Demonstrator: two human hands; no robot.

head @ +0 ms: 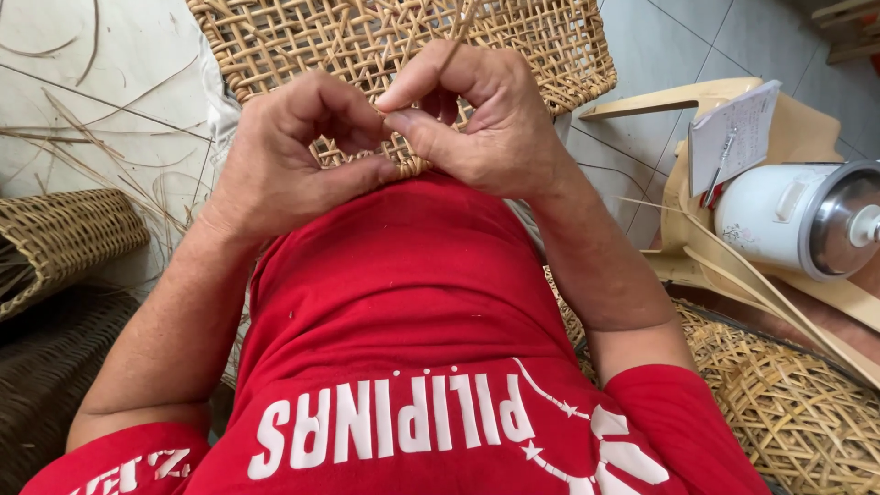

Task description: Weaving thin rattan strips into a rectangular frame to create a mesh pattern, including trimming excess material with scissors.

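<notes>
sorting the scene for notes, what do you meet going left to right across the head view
woven basket on its side → left hand → right hand → notepad with pen → white rice cooker

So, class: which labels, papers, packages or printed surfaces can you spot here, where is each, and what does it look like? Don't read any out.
Paper notepad: right side, propped on the beige plastic chair above the white cooker; pale rectangle with handwriting, a pen clipped on it.
Shirt print: bottom centre, white block lettering with stars on the red shirt.
No packages, signs or screens.
</notes>
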